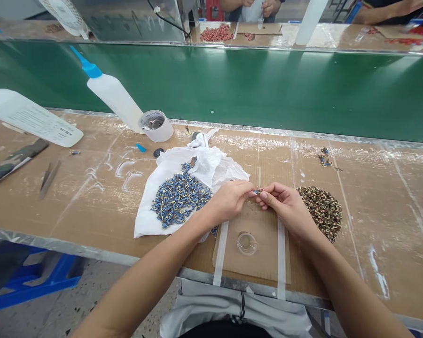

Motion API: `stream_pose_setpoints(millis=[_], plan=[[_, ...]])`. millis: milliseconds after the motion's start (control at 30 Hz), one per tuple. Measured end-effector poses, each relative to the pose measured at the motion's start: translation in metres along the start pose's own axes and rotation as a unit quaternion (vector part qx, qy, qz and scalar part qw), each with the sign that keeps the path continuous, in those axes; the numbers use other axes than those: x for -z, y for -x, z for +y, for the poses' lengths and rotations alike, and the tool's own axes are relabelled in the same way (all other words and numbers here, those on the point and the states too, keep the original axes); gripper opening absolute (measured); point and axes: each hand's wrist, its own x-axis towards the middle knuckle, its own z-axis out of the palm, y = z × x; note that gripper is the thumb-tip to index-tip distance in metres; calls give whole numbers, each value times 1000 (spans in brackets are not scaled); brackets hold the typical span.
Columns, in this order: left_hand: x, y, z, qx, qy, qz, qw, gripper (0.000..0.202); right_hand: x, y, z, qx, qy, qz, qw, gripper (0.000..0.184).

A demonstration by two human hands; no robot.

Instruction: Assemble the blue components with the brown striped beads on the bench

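My left hand (234, 197) and my right hand (280, 199) meet over a taped cardboard pad, fingertips pinched close together. Between them is a tiny blue piece (257, 191), gripped from both sides; its details are too small to make out. Left of my hands, a heap of small blue-and-yellow pieces (178, 197) lies on a white plastic bag (146, 218). Close by my right hand is a pile of small dark brown and cream pieces (322, 211). Below my hands, a small clear round dish (246, 243) rests on the cardboard pad (257, 267).
A green conveyor belt (250, 89) runs behind the table. To the left are two white squeeze bottles (116, 96), a tape roll holding small bits (157, 126), tweezers (50, 178) and a cloth-wrapped tool (16, 159). Several loose pieces (324, 159) lie at right. People work across the belt.
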Motion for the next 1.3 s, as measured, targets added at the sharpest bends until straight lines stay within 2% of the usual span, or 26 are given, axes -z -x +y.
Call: stream_pose_setpoints(millis=[267,433,567,733,867,1000,1100,1300], plan=[[-7,1,-3,-46,-110,1,993,23,0,1,0,-5,54,-20,998,32],[-9,0,0,-68,-200,-1,977,20,2,-1,-1,-4,59,-49,997,31],[-12,2,2,-82,-223,7,971,20,3,0,-1,2,51,-73,996,30],[-11,3,1,-48,-180,-3,982,20,1,2,0,27,55,-62,996,26],[-3,1,-4,-22,-59,-22,998,22,0,1,1,18,41,-48,998,25],[4,-1,-6,10,41,-46,998,25,1,-1,2,4,-1,-25,1000,24],[6,0,-5,16,61,-52,997,25,1,-2,3,7,-2,-21,1000,24],[5,2,-4,-1,33,-46,998,25,1,2,1,9,45,-42,998,24]])
